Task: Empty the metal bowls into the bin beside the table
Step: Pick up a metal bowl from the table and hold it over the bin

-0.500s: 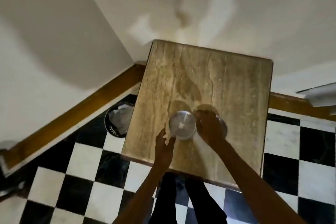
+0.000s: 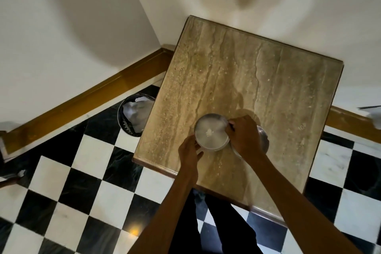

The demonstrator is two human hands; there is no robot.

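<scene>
— Where is the metal bowl (image 2: 211, 132)?
— Head view: on the stone surface (image 2: 237, 80), between both hands. Left hand (image 2: 190, 153) fingers (image 2: 196, 144) touch its near-left rim; right hand (image 2: 244, 137) fingers pinch its right rim.
— And the bin (image 2: 135, 116)?
— On the floor, just left of the surface. A second bowl (image 2: 264, 138) sits mostly hidden beneath the right hand.

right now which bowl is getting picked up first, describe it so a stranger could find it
Start at the stone-topped table and look near its front edge. Two metal bowls sit side by side; it is the left bowl, nearer the bin. Its open mouth shows a white lump, while the right hand largely hides the other bowl.
</scene>
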